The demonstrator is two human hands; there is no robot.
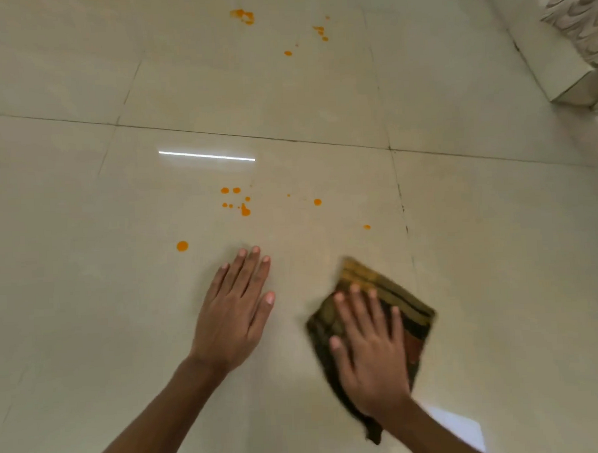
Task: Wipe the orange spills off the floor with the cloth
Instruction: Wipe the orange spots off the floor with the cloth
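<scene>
My right hand lies flat on a folded dark green and brown cloth, pressing it on the glossy cream tile floor. My left hand rests palm down on the bare tile to the left of the cloth, fingers spread, holding nothing. Orange drops dot the floor just beyond both hands, with single spots to the left and right. A second group of orange spills lies farther away near the top.
A white step or plinth runs along the upper right, with patterned fabric above it. Dark grout lines cross the floor. A strip of light reflects on the tile ahead of the near drops.
</scene>
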